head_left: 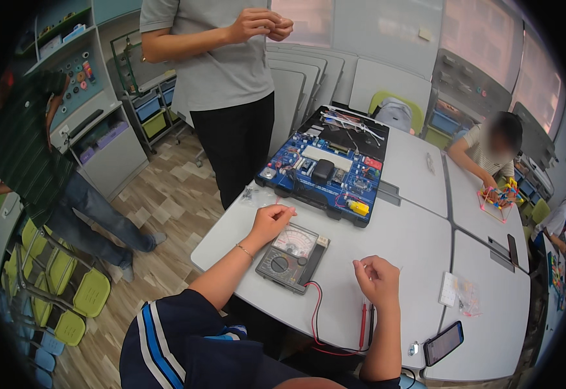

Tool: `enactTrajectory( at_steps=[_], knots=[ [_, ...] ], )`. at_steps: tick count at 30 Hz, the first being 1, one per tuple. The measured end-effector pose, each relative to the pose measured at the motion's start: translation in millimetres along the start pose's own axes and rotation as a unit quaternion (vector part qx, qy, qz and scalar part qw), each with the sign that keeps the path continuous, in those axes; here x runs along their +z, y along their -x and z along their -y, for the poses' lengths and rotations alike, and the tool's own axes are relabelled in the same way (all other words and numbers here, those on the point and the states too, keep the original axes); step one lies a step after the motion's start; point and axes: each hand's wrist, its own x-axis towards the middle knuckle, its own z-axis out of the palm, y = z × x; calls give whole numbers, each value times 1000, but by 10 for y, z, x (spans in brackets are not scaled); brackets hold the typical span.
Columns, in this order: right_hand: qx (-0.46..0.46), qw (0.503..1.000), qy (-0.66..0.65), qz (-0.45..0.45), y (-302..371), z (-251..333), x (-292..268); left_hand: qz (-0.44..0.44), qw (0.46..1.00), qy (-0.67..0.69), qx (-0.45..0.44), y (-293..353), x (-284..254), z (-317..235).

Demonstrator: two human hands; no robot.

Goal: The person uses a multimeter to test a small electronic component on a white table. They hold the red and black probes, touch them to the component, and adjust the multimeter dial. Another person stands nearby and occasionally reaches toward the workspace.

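Grey desk (pixel 419 240) fills centre of frame. Meter (pixel 292 257), analog type w/ dial, lies flat at centre, just below left hand (pixel 271 220). Left hand rests loosely curled at meter's top-left edge, fingertips pinched together; can't tell if anything is held. Right hand (pixel 377 280) sits lower right of meter, apart from it, fingers curled in a loose fist, nothing visible in it. Red and black leads (pixel 315 318) run from meter's lower edge toward bottom of frame; red probe (pixel 362 324) lies on desk just below right hand. Blue circuit board (pixel 325 175) in open black case sits above meter, centre-top. Phone (pixel 443 343) lies lower right. Person in grey shirt (pixel 221 58) stands at top, hands together.
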Motion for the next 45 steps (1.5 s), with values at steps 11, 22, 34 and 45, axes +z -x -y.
enactTrajectory(
  at_steps=[11,22,34,45],
  knots=[
    [-30,999,12,-6,-55,-62,47,-17,999,15,32,-1,18,24],
    [-10,1000,9,-11,-49,-97,53,-10,1000,-18,20,-1,8,1],
    [-12,1000,2,11,-36,-36,46,-112,989,-53,80,113,-30,-99],
    [348,849,-343,200,24,-11,180,4,953,-274,-131,701,-95,-614]
  ],
)
